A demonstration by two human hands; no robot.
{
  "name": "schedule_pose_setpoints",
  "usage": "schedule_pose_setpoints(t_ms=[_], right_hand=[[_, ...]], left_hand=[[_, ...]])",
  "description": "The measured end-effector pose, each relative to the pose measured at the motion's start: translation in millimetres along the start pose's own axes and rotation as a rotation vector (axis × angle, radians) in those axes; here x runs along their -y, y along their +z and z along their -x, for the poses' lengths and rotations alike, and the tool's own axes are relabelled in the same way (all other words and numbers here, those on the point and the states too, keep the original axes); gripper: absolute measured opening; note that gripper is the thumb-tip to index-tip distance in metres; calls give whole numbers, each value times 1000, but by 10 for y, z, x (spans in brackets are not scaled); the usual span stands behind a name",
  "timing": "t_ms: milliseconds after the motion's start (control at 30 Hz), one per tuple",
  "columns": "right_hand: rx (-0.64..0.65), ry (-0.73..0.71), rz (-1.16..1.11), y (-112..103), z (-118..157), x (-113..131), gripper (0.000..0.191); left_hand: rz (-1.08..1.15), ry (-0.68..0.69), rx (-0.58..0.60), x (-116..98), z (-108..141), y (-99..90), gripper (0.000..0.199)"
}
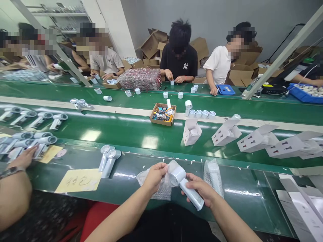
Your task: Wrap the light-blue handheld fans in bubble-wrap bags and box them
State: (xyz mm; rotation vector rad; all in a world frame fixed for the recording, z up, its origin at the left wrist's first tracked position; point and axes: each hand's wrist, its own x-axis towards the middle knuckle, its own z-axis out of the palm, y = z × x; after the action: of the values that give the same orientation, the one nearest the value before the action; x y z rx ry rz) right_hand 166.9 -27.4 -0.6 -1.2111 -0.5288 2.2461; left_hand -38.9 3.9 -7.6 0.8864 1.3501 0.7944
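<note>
My right hand (198,188) is closed round the handle of a pale-blue, hair-dryer-shaped device (193,196), its handle pointing down to the right. At its round head, my left hand (157,174) pinches a clear plastic bag (173,165) that partly covers the head. Under my hands lies a bubble-wrap bag (161,194) on the green bench (242,188). Just to the right is a bubble-wrapped piece (214,176). Two similar devices (109,161) rest together to the left, by a yellow handwritten paper (78,180).
Beyond the bench runs a green conveyor (121,129) with open white boxes (193,132) and a small tool carton (163,114). More devices (40,119) lie at left, where a co-worker's hand (24,158) reaches in. Flat white boxes (300,205) are stacked at right. Co-workers sit opposite.
</note>
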Motion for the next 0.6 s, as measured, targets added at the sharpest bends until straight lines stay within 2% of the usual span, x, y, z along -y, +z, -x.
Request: schedule_pose_setpoints(t_ms=[100, 200, 233, 300, 367, 400, 433, 467, 600], right_hand=[[-27, -26, 54, -57, 50, -85, 50], [19, -39, -4, -52, 100, -142, 65], [19, -36, -21, -39, 111, -150, 67], [-41, -31, -48, -11, 121, -153, 55], [-183, -55, -105, 12, 112, -157, 41], [-258, -78, -141, 21, 98, -166, 39], [-322, -104, -173, 33, 79, -181, 39], [-366, -129, -197, 50, 55, -205, 39], [-452, -173, -233, 185, 12, -358, 44]], left_hand=[[36, 32, 25, -74, 6, 65, 34], [-111, 156, 88, -145, 57, 137, 23], [-213, 245, 123, -163, 93, 147, 19], [-447, 500, 221, -172, 194, 147, 16], [-638, 747, 311, -137, 317, 148, 19], [-693, 819, 339, -106, 374, 160, 21], [-713, 831, 349, -72, 420, 184, 22], [-693, 777, 349, -39, 450, 219, 21], [-367, 278, 249, -12, 408, 392, 13]])
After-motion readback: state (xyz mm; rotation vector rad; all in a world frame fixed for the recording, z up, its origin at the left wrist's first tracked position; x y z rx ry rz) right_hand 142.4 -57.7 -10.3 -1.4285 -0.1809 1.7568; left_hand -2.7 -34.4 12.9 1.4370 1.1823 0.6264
